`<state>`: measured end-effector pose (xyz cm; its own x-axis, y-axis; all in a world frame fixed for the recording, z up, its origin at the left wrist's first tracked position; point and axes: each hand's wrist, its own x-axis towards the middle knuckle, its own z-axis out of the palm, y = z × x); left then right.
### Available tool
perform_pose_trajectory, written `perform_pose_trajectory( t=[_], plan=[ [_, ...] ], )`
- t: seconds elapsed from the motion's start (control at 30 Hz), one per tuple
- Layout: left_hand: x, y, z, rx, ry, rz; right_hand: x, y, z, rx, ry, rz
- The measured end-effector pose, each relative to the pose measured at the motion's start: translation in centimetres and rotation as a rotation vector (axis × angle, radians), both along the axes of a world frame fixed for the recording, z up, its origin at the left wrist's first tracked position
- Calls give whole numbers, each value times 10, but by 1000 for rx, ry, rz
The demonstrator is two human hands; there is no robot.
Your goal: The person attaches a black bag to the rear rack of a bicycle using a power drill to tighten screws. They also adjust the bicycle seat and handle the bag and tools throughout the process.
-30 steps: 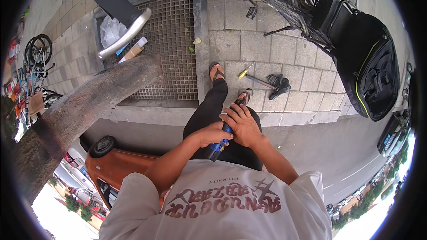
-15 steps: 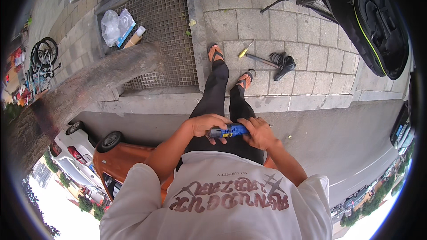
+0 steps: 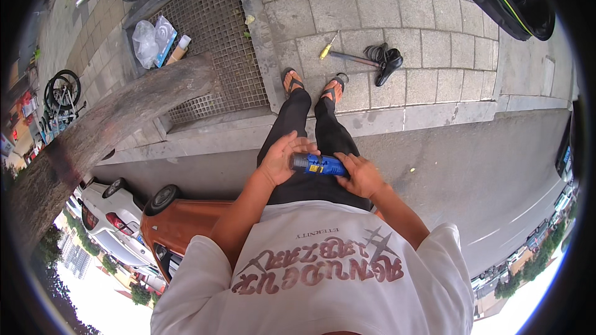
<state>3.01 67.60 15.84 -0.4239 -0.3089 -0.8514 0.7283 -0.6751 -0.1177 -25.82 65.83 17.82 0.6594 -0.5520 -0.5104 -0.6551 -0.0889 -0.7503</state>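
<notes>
A blue, stick-shaped power tool [image 3: 328, 165] with a dark grey end lies crosswise in front of my thighs. My right hand [image 3: 361, 175] wraps round its right part, hiding that end. My left hand [image 3: 279, 160] is beside the dark end, fingers spread and slightly blurred; the palm faces the tool and may touch it. On the paving beyond my feet rests a black bicycle saddle [image 3: 389, 64] on its metal seat post [image 3: 351, 58]. A screwdriver with a yellow handle [image 3: 325, 51] lies by the post's left end.
A tree trunk [image 3: 124, 108] rises at the left from a metal grate [image 3: 217, 31] bearing plastic packaging [image 3: 146, 43]. A kerb [image 3: 428, 113] runs beneath my legs. Behind me stands an orange car [image 3: 186, 223]. A bicycle and a black bag [image 3: 496, 0] are at the upper right.
My left hand has loosened from the tool's dark end, and its fingers have opened. My right hand keeps its hold. The paving, saddle and screwdriver have shifted upward and left in view.
</notes>
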Motion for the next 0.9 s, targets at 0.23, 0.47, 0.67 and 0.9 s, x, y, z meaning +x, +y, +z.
perform_pose_trajectory(
  t=[0.23,0.47,0.67,0.9],
  plan=[
    [0,13,-10,112,-113,52,7,10,-9,27,1,-23],
    [2,15,-10,210,-170,108,23,10,-12,12,73,-1],
    [11,21,-11,204,-157,144,30,13,-14,2,60,5],
    [11,18,-10,260,-212,64,34,22,-14,79,97,9]
  ],
)
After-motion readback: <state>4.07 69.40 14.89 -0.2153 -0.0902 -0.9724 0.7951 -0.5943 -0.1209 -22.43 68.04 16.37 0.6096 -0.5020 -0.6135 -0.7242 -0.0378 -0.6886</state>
